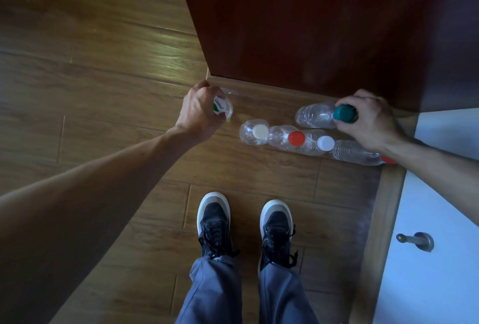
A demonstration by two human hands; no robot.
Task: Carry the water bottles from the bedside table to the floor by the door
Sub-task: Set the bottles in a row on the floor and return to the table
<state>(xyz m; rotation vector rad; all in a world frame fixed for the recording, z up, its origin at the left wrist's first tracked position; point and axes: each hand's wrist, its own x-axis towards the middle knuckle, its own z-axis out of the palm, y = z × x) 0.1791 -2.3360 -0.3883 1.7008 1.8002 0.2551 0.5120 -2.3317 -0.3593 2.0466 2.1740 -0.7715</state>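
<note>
Several clear plastic water bottles stand in a row on the wooden floor point(103, 69) beside the dark red door point(298, 25): one with a cream cap point(260, 131), one with a red cap point(296, 138), one with a white cap point(325, 143), and another point(355, 153) partly under my right forearm. My left hand point(198, 112) grips the top of a bottle with a white and green cap point(225, 108), left of the row. My right hand point(368, 118) holds a teal-capped bottle point(315, 115) by its cap, behind the row near the door.
My two feet in dark sneakers point(213, 222) stand just in front of the row. A white wall with a wooden skirting board point(383, 220) runs along the right, with a metal door stopper point(417, 241) fixed to it.
</note>
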